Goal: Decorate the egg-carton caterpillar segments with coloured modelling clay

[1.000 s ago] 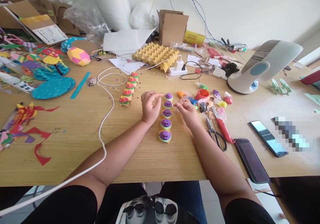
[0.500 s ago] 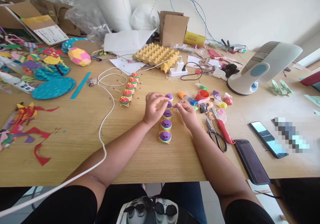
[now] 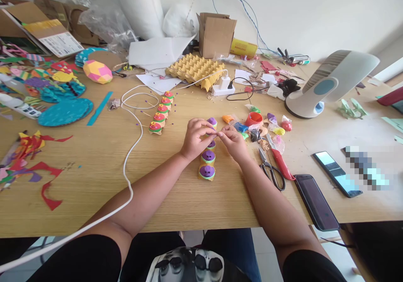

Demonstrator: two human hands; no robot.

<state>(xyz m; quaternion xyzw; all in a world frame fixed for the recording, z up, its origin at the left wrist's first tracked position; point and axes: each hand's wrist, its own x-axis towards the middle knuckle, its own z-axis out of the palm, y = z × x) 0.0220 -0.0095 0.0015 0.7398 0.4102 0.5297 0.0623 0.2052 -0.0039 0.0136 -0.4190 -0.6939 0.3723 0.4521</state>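
Note:
A strip of egg-carton cups (image 3: 207, 172), topped with purple clay with small black dots on the nearer cups, lies lengthwise before me. Over its second cup from the far end, the fingertips of both hands meet and hide part of it. My left hand (image 3: 197, 139) is closed in a pinch, its thumb and fingers toward the right. Coming from the other side, my right hand (image 3: 233, 142) pinches too, thumb against forefinger. Whatever lies between the fingertips is too small to make out. A second strip (image 3: 160, 113) with red and green clay stands further left, thin sticks poking from its sides.
Right of my hands lie bagged clay (image 3: 242, 126), a red tape roll (image 3: 254, 119), scissors (image 3: 272, 173), a red-handled knife (image 3: 283, 164) and phones (image 3: 317, 202). A white cable (image 3: 127, 164) crosses my left arm. A yellow egg tray (image 3: 197, 70) and a fan (image 3: 327, 87) stand behind.
My right hand has moved left, and its fingertips now meet those of my left hand over the purple strip. Half a second ago there was a gap between them.

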